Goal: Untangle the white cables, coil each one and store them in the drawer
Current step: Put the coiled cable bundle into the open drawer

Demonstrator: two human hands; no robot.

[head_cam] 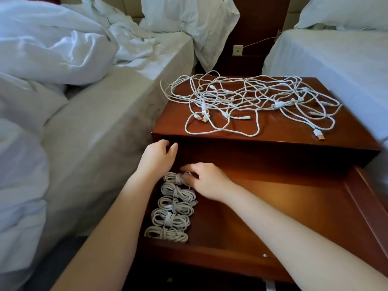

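Well, the drawer of the nightstand stands pulled wide out, and both of the person's hands are over its far left corner. The right hand reaches in from five o'clock. Its fingers are curled down onto the topmost coil, pinching it at its wrapped middle, though the fingertips are a little blurred. The left hand sits just beyond it, at eleven o'clock from the right one, up against the dark gap under the tabletop. Its fingers are loosely bent and there is nothing in them that I can see.

Below the held coil, four more coils lie in a neat column along the drawer's left side, running down towards seven o'clock, each touching the next. The rest of the drawer floor shows bare wood.

At twelve o'clock from the drawer, the tangle of white cables sprawls loose over most of the tabletop, with plugs poking out here and there and one connector lying near the front right edge.

A rumpled bed lies at nine o'clock, and a second bed at two o'clock. A pillow and a wall socket are up at twelve.
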